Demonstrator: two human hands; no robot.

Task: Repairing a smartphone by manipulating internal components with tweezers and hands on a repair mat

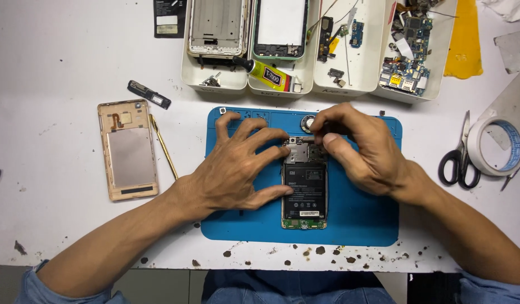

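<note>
Lying on a blue mat (361, 219) in the middle of the white table (57, 67) is an opened phone (304, 188) with its black battery showing. The left hand (237, 166) rests spread against the phone's left edge, fingers loose, gripping nothing. The right hand (361, 149) pinches at the phone's top end, perhaps around a small part too tiny to make out. A gold back cover (128, 149) lies well apart to the left, scissors (460, 157) to the right.

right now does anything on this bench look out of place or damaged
The glue tube lies tilted across the rims of two trays rather than inside one. The table's near edge is chipped, with dark spots. The opened phone lies straight on the mat.
</note>
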